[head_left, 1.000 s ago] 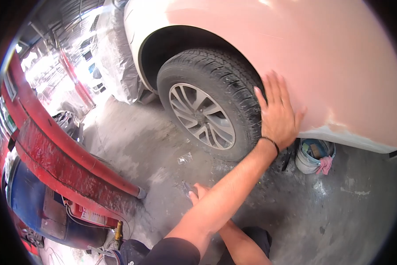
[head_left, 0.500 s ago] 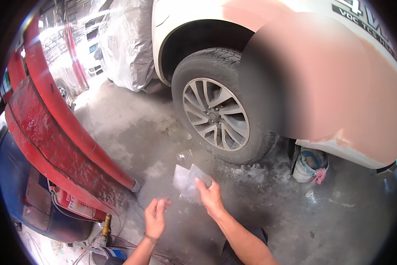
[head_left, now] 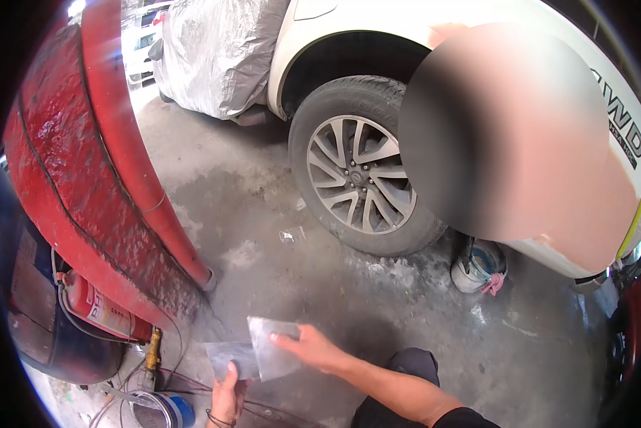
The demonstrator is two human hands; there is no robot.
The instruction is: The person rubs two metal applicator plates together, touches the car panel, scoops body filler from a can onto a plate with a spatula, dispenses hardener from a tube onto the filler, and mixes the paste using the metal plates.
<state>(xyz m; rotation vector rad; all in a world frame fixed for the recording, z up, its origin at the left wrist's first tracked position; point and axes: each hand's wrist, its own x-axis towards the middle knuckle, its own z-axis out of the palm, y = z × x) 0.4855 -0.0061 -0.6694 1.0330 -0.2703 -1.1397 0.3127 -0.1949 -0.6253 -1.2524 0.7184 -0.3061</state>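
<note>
Left hand pinches a thin grey sheet; right hand grips a paler sheet, visually overlapping it, above concrete floor.

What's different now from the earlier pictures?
The left grip came away from the pink car panel, down and to the left, and has taken hold of a grey sheet. The right grip, which held both sheets just before, keeps only the paler sheet. The wheel and bucket stayed put, though the view shifted.
</note>
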